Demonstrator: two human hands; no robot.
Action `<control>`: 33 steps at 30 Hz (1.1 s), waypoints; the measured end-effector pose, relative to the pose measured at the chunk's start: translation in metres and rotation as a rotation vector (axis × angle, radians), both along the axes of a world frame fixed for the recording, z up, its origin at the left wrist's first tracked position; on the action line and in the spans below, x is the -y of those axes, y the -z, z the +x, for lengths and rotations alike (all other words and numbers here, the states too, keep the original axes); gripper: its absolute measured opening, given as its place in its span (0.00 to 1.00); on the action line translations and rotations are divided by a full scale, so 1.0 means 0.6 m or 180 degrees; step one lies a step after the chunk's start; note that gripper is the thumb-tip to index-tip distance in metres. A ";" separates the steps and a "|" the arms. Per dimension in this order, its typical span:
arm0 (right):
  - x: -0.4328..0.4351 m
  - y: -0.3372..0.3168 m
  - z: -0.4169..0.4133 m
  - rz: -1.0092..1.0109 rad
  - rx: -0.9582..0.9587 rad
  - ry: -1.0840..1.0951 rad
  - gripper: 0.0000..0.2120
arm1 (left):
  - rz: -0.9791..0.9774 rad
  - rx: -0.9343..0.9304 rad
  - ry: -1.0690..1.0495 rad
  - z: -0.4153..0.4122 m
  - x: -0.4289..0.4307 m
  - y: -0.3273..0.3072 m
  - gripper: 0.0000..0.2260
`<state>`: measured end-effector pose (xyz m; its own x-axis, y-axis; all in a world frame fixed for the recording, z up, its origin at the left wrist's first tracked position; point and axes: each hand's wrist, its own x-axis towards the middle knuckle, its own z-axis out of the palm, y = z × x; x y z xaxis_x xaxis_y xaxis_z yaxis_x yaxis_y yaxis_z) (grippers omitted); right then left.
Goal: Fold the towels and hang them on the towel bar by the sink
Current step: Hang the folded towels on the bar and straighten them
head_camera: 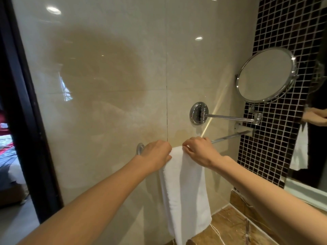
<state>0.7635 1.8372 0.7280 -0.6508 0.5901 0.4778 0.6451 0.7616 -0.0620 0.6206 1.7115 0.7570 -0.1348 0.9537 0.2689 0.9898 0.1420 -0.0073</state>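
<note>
On the towel bar (pixel 228 137) against the beige wall: one white towel (pixel 185 188), folded, is hanging draped above the counter (pixel 230 227). Left hand (pixel 155 154) is gripping its top left edge; right hand (pixel 200 151) is pinching its top right edge.

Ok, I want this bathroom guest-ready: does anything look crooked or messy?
Only the towel: it hangs over the bar, held by the left hand and right hand, but its folded layers stagger along the left edge and its bottom edge slants. Nothing else stands out.
</note>
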 end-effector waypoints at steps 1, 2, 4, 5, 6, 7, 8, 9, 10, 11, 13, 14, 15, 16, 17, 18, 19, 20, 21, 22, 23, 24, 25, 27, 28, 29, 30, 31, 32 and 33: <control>0.000 -0.001 -0.001 -0.0012 0.0007 0.0012 0.13 | -0.0001 0.0025 0.0001 0.000 -0.001 0.001 0.12; -0.001 -0.003 -0.002 -0.0013 0.0022 0.0028 0.13 | -0.0011 0.0050 0.0001 0.000 -0.002 0.002 0.13; -0.001 -0.007 -0.006 -0.0038 0.0060 0.0060 0.12 | -0.0039 0.0118 -0.0027 -0.001 -0.005 0.002 0.14; 0.000 -0.009 -0.008 -0.0070 0.0075 0.0074 0.12 | -0.0047 0.0150 -0.0035 -0.002 -0.007 0.001 0.14; 0.000 -0.011 -0.009 -0.0104 0.0083 0.0085 0.12 | -0.0057 0.0172 -0.0036 -0.002 -0.008 0.001 0.14; 0.001 -0.012 -0.011 -0.0134 0.0077 0.0087 0.12 | -0.0064 0.0179 -0.0028 -0.003 -0.009 0.001 0.13; 0.002 -0.012 -0.012 -0.0157 0.0063 0.0079 0.12 | -0.0057 0.0175 -0.0017 -0.004 -0.010 0.001 0.13; 0.003 -0.012 -0.012 -0.0182 0.0047 0.0069 0.11 | -0.0039 0.0163 -0.0003 -0.005 -0.011 0.003 0.12; 0.004 -0.012 -0.012 -0.0212 0.0039 0.0063 0.11 | -0.0019 0.0134 0.0014 -0.005 -0.011 0.004 0.12; 0.005 -0.011 -0.012 -0.0244 0.0044 0.0063 0.11 | -0.0002 0.0093 0.0031 -0.005 -0.010 0.005 0.11; 0.007 -0.011 -0.012 -0.0301 0.0080 0.0075 0.11 | 0.0044 -0.0006 0.0052 -0.005 -0.012 0.008 0.10; 0.009 -0.012 -0.011 -0.0324 0.0094 0.0081 0.11 | 0.0070 -0.0054 0.0057 -0.005 -0.012 0.011 0.09; 0.011 -0.013 -0.011 -0.0341 0.0091 0.0076 0.11 | 0.0107 -0.0098 0.0069 -0.005 -0.012 0.013 0.09; 0.015 -0.014 -0.011 -0.0341 0.0074 0.0048 0.12 | 0.0154 -0.0133 0.0087 -0.007 -0.012 0.016 0.09; 0.020 -0.015 -0.011 -0.0322 0.0056 -0.0003 0.13 | 0.0200 -0.0166 0.0087 -0.008 -0.011 0.019 0.09; 0.026 -0.016 -0.011 -0.0285 0.0044 -0.0073 0.13 | 0.0246 -0.0211 0.0069 -0.008 -0.010 0.022 0.09; 0.032 -0.015 -0.011 -0.0239 0.0034 -0.0154 0.14 | 0.0315 -0.0271 0.0045 -0.007 -0.007 0.025 0.09; 0.039 -0.015 -0.011 -0.0195 0.0013 -0.0238 0.14 | 0.0434 -0.0322 0.0045 -0.005 -0.004 0.028 0.09; 0.044 -0.014 -0.011 -0.0172 -0.0021 -0.0311 0.13 | 0.0608 -0.0325 0.0084 -0.001 0.001 0.031 0.09; 0.048 -0.015 -0.010 -0.0175 -0.0058 -0.0364 0.14 | 0.0844 -0.0265 0.0181 0.003 0.007 0.037 0.09; 0.051 -0.015 -0.009 -0.0204 -0.0078 -0.0393 0.14 | 0.1140 -0.0127 0.0361 0.006 0.014 0.045 0.10; 0.054 -0.016 -0.008 -0.0241 -0.0069 -0.0407 0.14 | 0.1468 0.0089 0.0621 0.010 0.023 0.057 0.12; 0.056 -0.015 -0.008 -0.0276 -0.0034 -0.0411 0.14 | 0.1740 0.0334 0.0874 0.016 0.034 0.070 0.12; 0.061 -0.013 -0.008 -0.0328 0.0006 -0.0378 0.13 | 0.2088 0.0761 0.1207 0.023 0.056 0.103 0.12; 0.063 -0.011 -0.008 -0.0337 0.0003 -0.0355 0.13 | 0.2062 0.0950 0.1293 0.025 0.068 0.123 0.11; 0.065 -0.010 -0.009 -0.0333 -0.0005 -0.0329 0.13 | 0.1950 0.1101 0.1329 0.025 0.079 0.145 0.10; 0.066 -0.009 -0.010 -0.0313 -0.0009 -0.0307 0.13 | 0.1795 0.1200 0.1323 0.024 0.088 0.169 0.09; 0.066 -0.008 -0.011 -0.0286 0.0001 -0.0305 0.13 | 0.1643 0.1264 0.1258 0.023 0.093 0.195 0.08; 0.065 -0.009 -0.012 -0.0257 0.0016 -0.0326 0.13 | 0.1506 0.1326 0.1140 0.020 0.096 0.222 0.07; 0.063 -0.010 -0.013 -0.0235 0.0036 -0.0362 0.14 | 0.1379 0.1426 0.0962 0.017 0.098 0.250 0.06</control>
<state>0.7558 1.7992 0.7340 -0.7205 0.5456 0.4280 0.5559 0.8234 -0.1140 0.6310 1.6527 0.6071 -0.0670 0.7861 0.6144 0.8808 -0.2427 0.4066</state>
